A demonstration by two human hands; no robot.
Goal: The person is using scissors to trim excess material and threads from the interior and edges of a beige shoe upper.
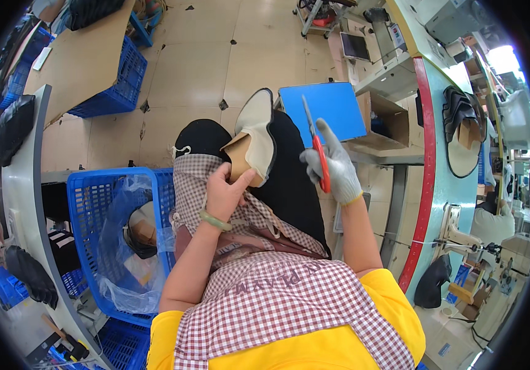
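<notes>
Over my lap, my bare left hand (227, 190) pinches what looks like a shoe upper (257, 116), cream inside with a black edge. A stiff tan piece (236, 154) sits at its near end, right by my thumb. My right hand (341, 174), in a pale knitted glove, holds red-handled scissors (321, 161) with the blades pointing up and away. The index finger stretches out along them, and the other fingers curl around the handle. The scissors are apart from the upper, to its right.
Left of my knees stands a blue crate (77, 203) holding a plastic bag and another upper (144, 229). A blue panel (327, 111) lies ahead, beside a cardboard box (394, 114). On the right runs a pale green table (456, 179) with a red edge, bearing stacked dark uppers (462, 108).
</notes>
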